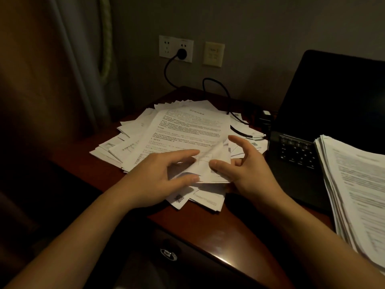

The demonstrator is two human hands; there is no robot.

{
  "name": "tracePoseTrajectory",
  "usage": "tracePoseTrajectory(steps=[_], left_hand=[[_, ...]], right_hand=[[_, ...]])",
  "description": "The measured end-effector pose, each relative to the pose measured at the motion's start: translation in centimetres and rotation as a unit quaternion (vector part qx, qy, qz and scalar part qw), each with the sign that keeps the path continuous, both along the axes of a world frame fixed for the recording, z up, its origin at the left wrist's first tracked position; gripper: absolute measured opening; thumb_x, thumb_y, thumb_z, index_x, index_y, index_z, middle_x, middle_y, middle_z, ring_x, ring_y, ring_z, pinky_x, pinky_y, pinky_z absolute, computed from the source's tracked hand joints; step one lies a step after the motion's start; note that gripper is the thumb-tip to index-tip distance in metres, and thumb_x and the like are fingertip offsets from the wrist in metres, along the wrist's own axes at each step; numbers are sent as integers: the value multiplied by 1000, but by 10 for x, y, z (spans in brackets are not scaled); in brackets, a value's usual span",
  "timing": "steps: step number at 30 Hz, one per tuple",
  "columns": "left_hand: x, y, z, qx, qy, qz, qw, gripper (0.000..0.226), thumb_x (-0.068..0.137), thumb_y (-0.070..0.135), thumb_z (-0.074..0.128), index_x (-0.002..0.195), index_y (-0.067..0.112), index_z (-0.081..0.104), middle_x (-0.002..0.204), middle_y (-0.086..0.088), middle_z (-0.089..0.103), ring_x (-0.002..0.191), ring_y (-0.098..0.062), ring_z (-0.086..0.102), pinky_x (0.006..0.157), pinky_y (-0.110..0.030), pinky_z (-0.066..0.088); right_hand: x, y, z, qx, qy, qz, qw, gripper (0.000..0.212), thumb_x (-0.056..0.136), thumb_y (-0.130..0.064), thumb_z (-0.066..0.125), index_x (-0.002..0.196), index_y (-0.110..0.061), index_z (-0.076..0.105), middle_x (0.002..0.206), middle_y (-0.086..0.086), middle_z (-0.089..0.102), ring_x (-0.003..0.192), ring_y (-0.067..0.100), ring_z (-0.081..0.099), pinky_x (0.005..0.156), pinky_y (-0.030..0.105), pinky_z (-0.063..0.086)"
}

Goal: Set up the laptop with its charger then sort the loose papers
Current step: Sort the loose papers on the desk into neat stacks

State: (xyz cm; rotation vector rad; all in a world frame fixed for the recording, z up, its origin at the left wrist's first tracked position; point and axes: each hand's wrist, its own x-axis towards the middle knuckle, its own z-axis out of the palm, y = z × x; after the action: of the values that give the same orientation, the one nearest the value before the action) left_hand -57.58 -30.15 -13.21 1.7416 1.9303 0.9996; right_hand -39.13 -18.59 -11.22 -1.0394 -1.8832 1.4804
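While the left hand [158, 176] lies nearly flat, fingers straight on the top white printed sheet [183, 130], the right hand [250, 172] is spread open, its thumb touching that sheet's lifted near corner and gripping nothing. The sheet crowns the loose white paper pile [129, 142], left of the open black laptop [295, 155]. Advised: pin the pile with the left hand and peel a single sheet.
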Motion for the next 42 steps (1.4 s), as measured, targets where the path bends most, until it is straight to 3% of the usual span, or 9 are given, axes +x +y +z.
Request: tracePoseTrajectory(steps=[7,12,15,23,28,32,34,37,42], left_hand=[[3,-4,7,87,-67,85,990,59,101,22,56,136,64,35,88,23,69,73,-1,64,55,-16,45],[4,-8,10,98,-83,73,989,63,101,12,53,131,67,45,118,40,54,84,-4,63,65,-14,52],[6,-8,11,40,-72,28,996,45,94,24,67,123,56,56,108,29,49,91,29,45,65,0,43],[8,-7,11,100,-109,89,985,70,105,23,47,136,77,16,129,34,48,106,21,53,83,-17,55],[8,-10,10,32,-92,14,995,49,98,19,61,126,57,54,112,41,51,95,26,49,71,-5,50],[10,-9,11,48,-74,42,995,69,97,20,63,142,60,30,124,42,38,97,37,39,70,-5,50],[9,-8,11,78,-80,72,991,78,102,20,54,144,67,9,119,55,36,91,29,50,69,-6,51],[5,-5,9,98,-103,107,984,85,104,20,51,141,73,-5,132,39,42,91,10,60,63,-13,52],[4,-4,8,82,-67,115,988,60,104,13,47,141,59,37,133,34,38,88,38,39,69,6,37]], right_hand=[[9,15,10,-39,-42,70,996,91,87,-9,75,153,-44,24,83,1,77,79,17,76,63,31,60],[9,9,16,-47,-13,53,997,92,85,-9,76,153,-42,24,70,-3,75,62,12,73,48,24,54],[2,1,9,2,1,24,1000,88,84,-14,78,153,-36,28,68,-6,74,62,7,73,47,19,52],[13,12,16,13,-53,73,996,95,88,-12,75,154,-49,18,79,8,72,68,16,70,57,23,54],[10,4,15,6,26,53,998,82,95,-10,66,156,-40,20,53,-6,63,50,4,62,48,17,48],[4,2,15,-106,115,57,986,64,104,-4,43,151,-46,30,91,5,78,87,19,76,72,34,63],[4,2,17,-103,86,17,991,61,104,-6,40,152,-44,32,91,14,77,84,30,76,72,42,63],[5,3,15,-46,-15,-16,999,63,105,-13,48,154,-45,23,80,19,74,71,33,75,65,46,63],[2,-2,16,-141,25,24,989,82,98,-9,62,156,-45,17,83,19,76,77,36,76,69,46,63]])
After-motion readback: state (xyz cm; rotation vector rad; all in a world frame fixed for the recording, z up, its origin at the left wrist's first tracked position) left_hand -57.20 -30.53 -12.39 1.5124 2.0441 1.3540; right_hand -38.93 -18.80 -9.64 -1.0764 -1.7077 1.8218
